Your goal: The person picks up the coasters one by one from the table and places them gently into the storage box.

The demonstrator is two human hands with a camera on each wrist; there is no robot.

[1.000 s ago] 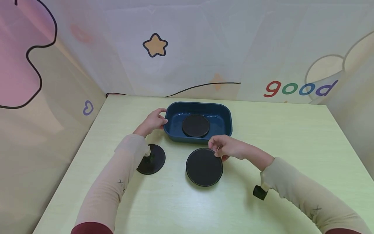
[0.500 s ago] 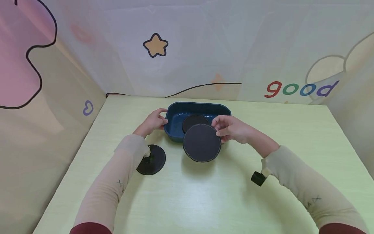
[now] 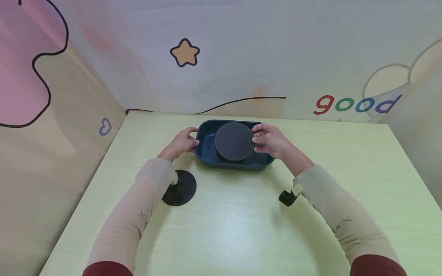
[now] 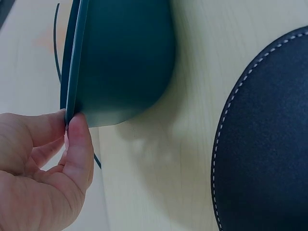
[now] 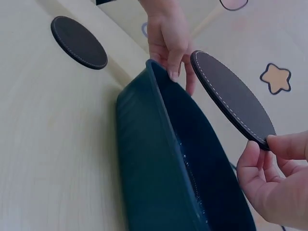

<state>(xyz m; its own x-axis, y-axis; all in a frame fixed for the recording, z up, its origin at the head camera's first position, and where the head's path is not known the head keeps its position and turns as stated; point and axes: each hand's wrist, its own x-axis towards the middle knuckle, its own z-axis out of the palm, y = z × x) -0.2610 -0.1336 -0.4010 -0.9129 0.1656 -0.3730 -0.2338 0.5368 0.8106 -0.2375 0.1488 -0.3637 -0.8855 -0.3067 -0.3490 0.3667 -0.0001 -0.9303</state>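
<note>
A dark blue rectangular bin (image 3: pixel 207 151) stands near the back of the table. My left hand (image 3: pixel 182 142) pinches its left end at the rim between thumb and fingers, as the left wrist view shows up close. Over the bin's opening, my right hand (image 3: pixel 272 142) pinches the right edge of a round black coaster (image 5: pixel 233 98) with light stitching. In the right wrist view this coaster hangs above the rim, tilted. From the head it covers the other coaster inside the bin.
Another black stitched coaster (image 3: pixel 180 188) lies on the table (image 3: pixel 221 230) in front of the bin, partly under the left forearm. A printed backdrop (image 3: pixel 235 69) rises right behind the table. A small black camera (image 3: pixel 288 198) hangs from the right wrist.
My right hand has lifted the coaster off the table front and carried it away from me, over the bin. The left hand has kept its grip on the rim.
</note>
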